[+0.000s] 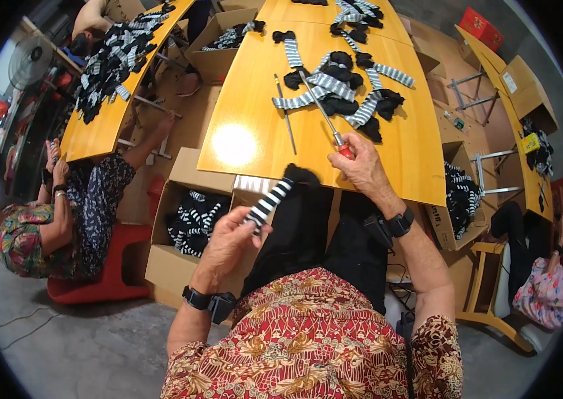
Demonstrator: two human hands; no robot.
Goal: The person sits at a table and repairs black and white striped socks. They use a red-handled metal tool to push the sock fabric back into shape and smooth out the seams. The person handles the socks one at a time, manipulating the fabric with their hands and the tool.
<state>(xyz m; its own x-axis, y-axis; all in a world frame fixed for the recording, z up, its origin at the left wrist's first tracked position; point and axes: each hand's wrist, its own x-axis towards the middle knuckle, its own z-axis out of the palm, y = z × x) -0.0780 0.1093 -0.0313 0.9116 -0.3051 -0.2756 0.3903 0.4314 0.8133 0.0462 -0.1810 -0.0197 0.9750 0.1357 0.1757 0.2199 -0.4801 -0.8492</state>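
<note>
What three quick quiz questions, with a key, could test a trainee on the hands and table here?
1. Which hand grips the red-handled rod?

2. What lies on the yellow table in front of the person?
a) a red chair
b) a slim metal rod
c) a fan

3. True or false: the left hand holds a black-and-white striped sock.

Key:
1. The right hand.
2. b
3. True.

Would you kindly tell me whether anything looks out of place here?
A small greenish object stands out: it lies below tabletop height, right of the yellow table, apart from the striped socks; too small to identify.
</note>
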